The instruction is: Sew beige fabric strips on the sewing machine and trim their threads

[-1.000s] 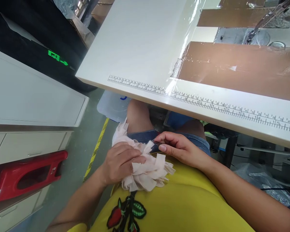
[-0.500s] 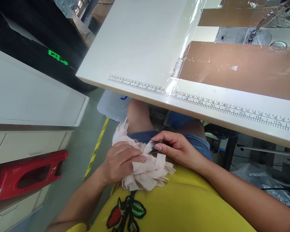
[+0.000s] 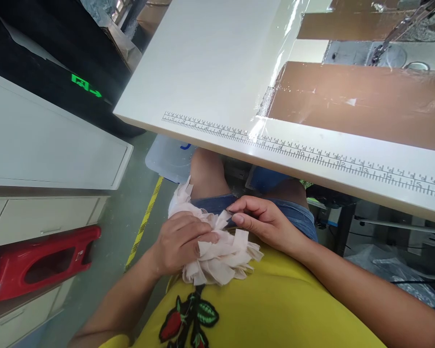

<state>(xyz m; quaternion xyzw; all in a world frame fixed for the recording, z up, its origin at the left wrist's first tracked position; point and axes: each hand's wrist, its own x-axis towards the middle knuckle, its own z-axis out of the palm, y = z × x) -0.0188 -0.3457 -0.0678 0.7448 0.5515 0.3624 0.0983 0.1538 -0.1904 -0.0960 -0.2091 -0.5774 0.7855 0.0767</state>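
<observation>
A bunch of pale pink fabric strips [image 3: 221,261] lies gathered over my lap, its short ends fanning out in overlapping layers. My left hand [image 3: 183,241] is closed over the bunch from the left, fingers pressing into the cloth. Across from it, my right hand [image 3: 264,220] has thumb and forefinger brought close together beside one raised strip end. Something small, dark and greyish shows at those fingertips, too small to name. More of the pale cloth trails over my thigh beyond the left hand.
A white worktable [image 3: 210,72] with a printed ruler along its edge stands before me. On it are brown taped sheets [image 3: 348,101] and a sewing machine's needle area [image 3: 379,53]. A red plastic stool [image 3: 50,263] and white cabinets are at left; clear plastic bags [image 3: 395,270] lie at right.
</observation>
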